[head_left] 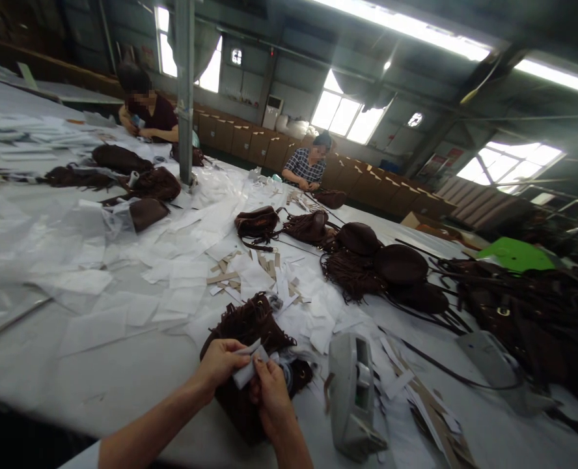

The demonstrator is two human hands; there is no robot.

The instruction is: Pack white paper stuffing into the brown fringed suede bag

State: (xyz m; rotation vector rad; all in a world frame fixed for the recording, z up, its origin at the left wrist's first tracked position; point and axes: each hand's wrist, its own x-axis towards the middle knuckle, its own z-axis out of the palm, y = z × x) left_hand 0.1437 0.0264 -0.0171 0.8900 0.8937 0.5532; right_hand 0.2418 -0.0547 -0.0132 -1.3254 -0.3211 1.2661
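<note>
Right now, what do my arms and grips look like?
The left grip and right grip are bare, with no gloves, rings or watch to be seen. Both forearms are uncovered. A white sleeve shows high on the left arm. The right arm's upper part is out of frame.

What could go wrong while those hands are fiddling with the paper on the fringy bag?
The left hand and right hand both pinch one thin paper strip over the brown bag, so it might tear. The bag's fringe could snag in it. The tape dispenser sits close to the right hand; a bump might knock it.
</note>
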